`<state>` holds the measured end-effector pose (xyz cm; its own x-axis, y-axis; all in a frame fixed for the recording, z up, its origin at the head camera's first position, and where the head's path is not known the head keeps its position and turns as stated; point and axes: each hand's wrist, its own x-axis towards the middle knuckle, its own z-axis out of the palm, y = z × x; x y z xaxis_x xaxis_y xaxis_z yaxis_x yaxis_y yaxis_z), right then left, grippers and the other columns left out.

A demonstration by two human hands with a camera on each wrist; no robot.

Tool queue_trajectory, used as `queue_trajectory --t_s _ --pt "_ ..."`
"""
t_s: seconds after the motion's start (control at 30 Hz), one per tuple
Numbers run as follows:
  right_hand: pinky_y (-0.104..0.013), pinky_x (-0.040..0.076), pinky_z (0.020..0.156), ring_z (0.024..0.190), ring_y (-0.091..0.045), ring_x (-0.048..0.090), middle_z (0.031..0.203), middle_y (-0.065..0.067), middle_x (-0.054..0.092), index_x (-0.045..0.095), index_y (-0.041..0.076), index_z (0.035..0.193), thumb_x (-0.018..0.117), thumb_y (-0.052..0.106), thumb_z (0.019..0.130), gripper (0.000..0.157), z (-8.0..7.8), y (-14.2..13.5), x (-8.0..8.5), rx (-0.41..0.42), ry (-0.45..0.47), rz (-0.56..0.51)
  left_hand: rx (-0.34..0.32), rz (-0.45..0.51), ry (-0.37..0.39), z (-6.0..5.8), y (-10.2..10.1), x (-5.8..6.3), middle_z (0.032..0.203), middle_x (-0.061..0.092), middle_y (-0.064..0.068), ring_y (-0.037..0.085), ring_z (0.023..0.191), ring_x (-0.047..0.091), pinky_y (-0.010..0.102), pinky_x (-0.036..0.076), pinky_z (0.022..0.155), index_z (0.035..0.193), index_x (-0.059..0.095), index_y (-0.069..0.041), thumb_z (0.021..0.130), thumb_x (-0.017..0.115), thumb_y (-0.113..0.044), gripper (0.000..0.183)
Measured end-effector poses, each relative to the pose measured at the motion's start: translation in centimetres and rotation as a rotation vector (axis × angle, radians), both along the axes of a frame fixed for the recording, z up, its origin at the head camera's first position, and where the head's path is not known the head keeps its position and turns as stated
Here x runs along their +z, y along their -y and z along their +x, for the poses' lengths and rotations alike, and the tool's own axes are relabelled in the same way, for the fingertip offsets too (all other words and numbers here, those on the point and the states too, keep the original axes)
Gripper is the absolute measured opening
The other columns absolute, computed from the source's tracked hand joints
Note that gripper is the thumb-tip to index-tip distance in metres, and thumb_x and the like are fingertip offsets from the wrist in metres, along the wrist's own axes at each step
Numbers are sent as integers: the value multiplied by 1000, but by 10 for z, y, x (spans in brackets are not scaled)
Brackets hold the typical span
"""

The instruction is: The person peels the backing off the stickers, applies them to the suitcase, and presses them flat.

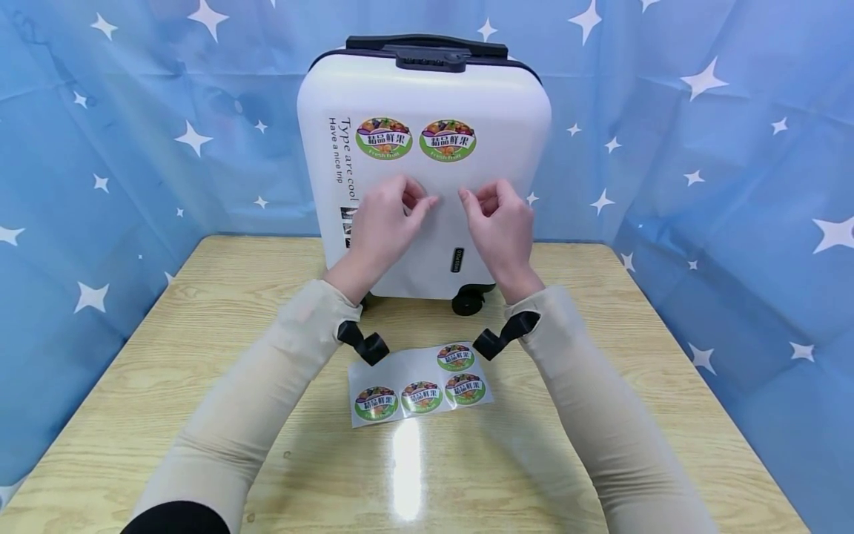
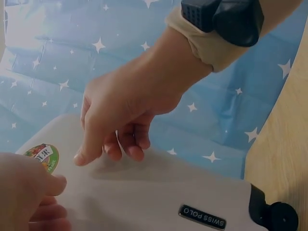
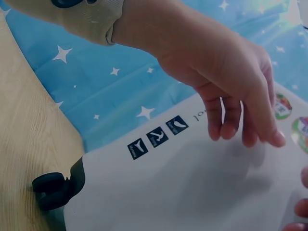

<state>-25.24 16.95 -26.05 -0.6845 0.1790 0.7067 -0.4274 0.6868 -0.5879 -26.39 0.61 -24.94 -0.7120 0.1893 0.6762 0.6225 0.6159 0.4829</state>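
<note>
Both hands are up at the white suitcase, which stands upright on the worktop right in front of them! Left hand, right hand, a narrow space between them, and on each the fingers bend loosely with the thumb near; nothing shows in either grip, and whether the fingertips touch the shell I cannot tell.

Look just above: two oval fruit stickers on the suitcase, the first over the left hand, the second above the gap between the hands. Both read "精品鲜果", with "Fresh fruit" beneath!

Left of the left hand runs the sideways lettering: "Type are cool" and "Have a nice trip". Under it come three dark picture squares, partly behind the left hand from the head view, their captions too small to read. Below the gap, just beside the right hand, sits one badge, and it says "SWISS POLO"!

Down below the hands, between the forearms, lies one sticker sheet, flat on the worktop: four ovals of the same design, three along the near row, one at the far right. High above the hands, one black handle and one lock; its digits are too small to make out.
</note>
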Motion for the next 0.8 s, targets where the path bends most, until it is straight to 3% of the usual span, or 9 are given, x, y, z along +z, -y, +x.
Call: queue_trajectory --t_s 0.37,0.57,0.8 --pt "-28 43 56 61 -17 54 73 -7 61 59 3 91 63 26 89 24 9 -3 -16 21 -25 50 -30 -63 58 16 -1 -10 88 63 4 14 75 60 25 46 63 95 62 -5 87 66 -25 22" --pt "-29 44 54 59 -17 54 74 -7 62 60 2 91 63 24 90 22 15 -5 -31 32 -7 81 -52 -73 87 19 0 -22 86 62 5 18 76 60 26 46 63 96 62 -4 86 69 -21 22" --pt "-26 43 50 56 -16 54 71 -7 63 60 2 90 62 21 90 19 17 -6 -50 50 -72 77 -77 -76 124 20 0 -35 85 62 4 17 74 58 26 46 62 94 62 -4 85 69 -20 20"
